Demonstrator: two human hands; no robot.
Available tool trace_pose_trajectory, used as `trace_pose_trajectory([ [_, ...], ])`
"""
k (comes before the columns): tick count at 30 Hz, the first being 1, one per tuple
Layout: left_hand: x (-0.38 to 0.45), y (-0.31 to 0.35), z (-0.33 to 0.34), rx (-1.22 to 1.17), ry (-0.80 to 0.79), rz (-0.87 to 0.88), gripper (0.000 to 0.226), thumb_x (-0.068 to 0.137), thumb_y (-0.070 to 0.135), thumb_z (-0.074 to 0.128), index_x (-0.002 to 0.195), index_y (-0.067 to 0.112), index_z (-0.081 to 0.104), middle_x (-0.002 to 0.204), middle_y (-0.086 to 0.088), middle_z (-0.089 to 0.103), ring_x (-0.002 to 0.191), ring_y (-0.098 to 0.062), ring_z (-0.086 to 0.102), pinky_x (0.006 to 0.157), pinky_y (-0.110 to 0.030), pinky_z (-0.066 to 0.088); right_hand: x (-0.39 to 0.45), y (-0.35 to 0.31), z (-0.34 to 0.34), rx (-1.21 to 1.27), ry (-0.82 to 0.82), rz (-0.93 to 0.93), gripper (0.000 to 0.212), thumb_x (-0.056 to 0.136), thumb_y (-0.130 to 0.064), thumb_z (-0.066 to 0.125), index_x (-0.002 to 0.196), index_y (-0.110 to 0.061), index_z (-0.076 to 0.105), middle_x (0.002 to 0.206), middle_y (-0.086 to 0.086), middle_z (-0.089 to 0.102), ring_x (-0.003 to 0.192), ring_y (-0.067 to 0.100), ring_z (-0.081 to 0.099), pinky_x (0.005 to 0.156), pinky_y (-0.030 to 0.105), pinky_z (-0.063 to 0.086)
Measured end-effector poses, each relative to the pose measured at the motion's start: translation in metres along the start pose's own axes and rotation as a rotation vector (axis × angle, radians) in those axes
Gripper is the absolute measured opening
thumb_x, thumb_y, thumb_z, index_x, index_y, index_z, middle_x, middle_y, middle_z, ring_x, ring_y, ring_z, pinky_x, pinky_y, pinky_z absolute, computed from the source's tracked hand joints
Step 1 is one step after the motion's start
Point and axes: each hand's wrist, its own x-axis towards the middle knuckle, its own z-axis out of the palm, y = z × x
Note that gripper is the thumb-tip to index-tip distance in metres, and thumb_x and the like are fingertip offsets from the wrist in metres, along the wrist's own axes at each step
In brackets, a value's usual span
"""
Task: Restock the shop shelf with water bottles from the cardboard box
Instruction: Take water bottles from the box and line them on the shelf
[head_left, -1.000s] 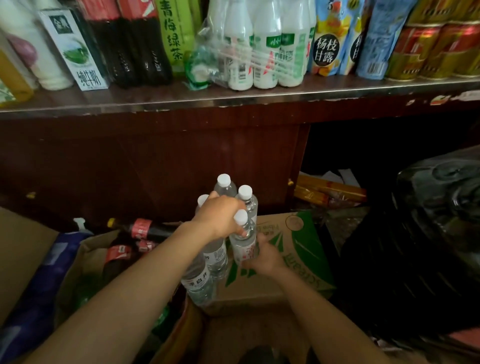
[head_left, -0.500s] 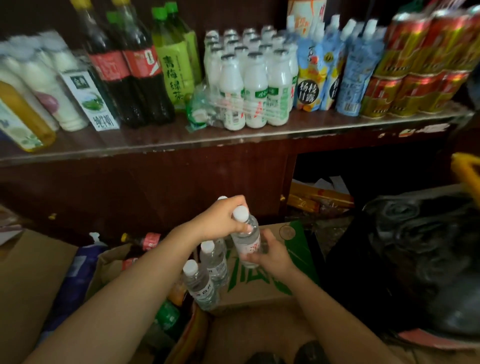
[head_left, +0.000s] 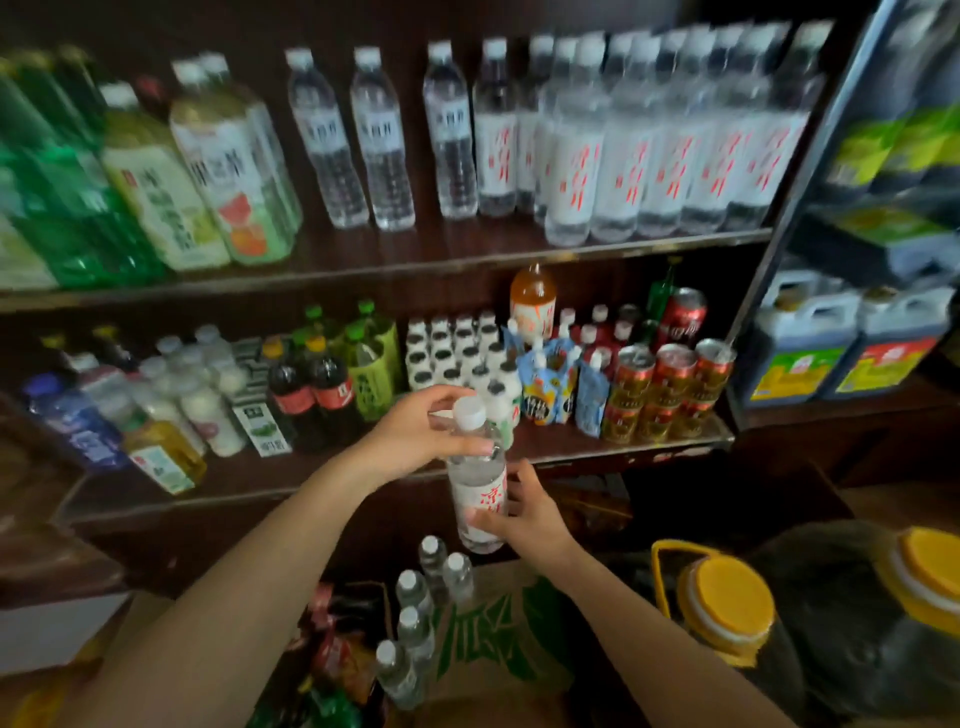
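I hold one clear water bottle with a white cap and red lettering upright in front of the lower shelf. My left hand grips its neck and shoulder from the left. My right hand holds its lower body from the right. Below, several more water bottles lean beside the cardboard box with green print. On the upper shelf stands a row of water bottles, some with the same red lettering.
The lower shelf is packed with cola bottles, small white bottles, pouches and red cans. Green and yellow drink bottles fill the upper left. Yellow-capped jugs sit at the lower right; oil jugs stand on a side shelf.
Both hands have lifted a single bottle up away from the box. The view has tilted upward, so the upper shelf with water bottles has come into sight.
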Motion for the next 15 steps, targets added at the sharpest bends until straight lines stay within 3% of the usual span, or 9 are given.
trace_pose_trajectory([
  [2, -0.003, 0.04, -0.012, -0.018, -0.016, -0.012, 0.053, 0.065, 0.016, 0.085, 0.113, 0.025, 0.062, 0.111, 0.01, 0.068, 0.105, -0.005, 0.061, 0.091, -0.026, 0.05, -0.006, -0.047, -0.013, 0.006, -0.006, -0.042, 0.057, 0.075, -0.031, 0.081, 0.118, -0.022, 0.044, 0.11, -0.006, 0.067, 0.099, 0.01, 0.066, 0.08, 0.027, 0.056],
  [5, -0.004, 0.088, -0.026, -0.049, 0.009, -0.001, 0.058, 0.065, 0.013, 0.085, 0.118, 0.017, 0.062, 0.112, 0.003, 0.07, 0.104, -0.011, 0.064, 0.089, -0.026, 0.052, -0.01, -0.105, -0.032, 0.01, -0.008, -0.084, 0.063, 0.069, -0.041, 0.083, 0.116, -0.022, 0.045, 0.113, -0.002, 0.067, 0.102, 0.014, 0.066, 0.086, 0.037, 0.057],
  [8, -0.004, 0.129, -0.039, -0.074, 0.009, 0.025, 0.051, 0.064, 0.006, 0.085, 0.111, 0.013, 0.065, 0.108, -0.001, 0.072, 0.1, -0.013, 0.067, 0.089, -0.028, 0.054, -0.01, -0.147, -0.046, -0.002, 0.01, -0.115, 0.073, 0.058, -0.051, 0.084, 0.116, -0.025, 0.047, 0.115, 0.001, 0.067, 0.105, 0.017, 0.066, 0.089, 0.044, 0.055],
  [12, 0.004, 0.163, -0.055, -0.005, 0.009, 0.088, 0.046, 0.06, 0.015, 0.088, 0.103, 0.018, 0.07, 0.103, 0.002, 0.073, 0.1, -0.012, 0.068, 0.092, -0.033, 0.053, -0.001, -0.18, -0.056, -0.039, 0.038, -0.154, 0.058, 0.068, -0.036, 0.08, 0.115, -0.027, 0.048, 0.11, 0.003, 0.068, 0.101, 0.019, 0.067, 0.087, 0.045, 0.056],
  [15, 0.018, 0.175, -0.066, 0.036, 0.033, 0.109, 0.046, 0.057, 0.023, 0.09, 0.099, 0.022, 0.072, 0.1, 0.004, 0.074, 0.099, -0.012, 0.068, 0.093, -0.037, 0.053, 0.013, -0.195, -0.057, -0.049, 0.058, -0.172, 0.053, 0.074, -0.026, 0.081, 0.117, -0.026, 0.049, 0.108, -0.001, 0.069, 0.098, 0.014, 0.067, 0.084, 0.039, 0.057],
])
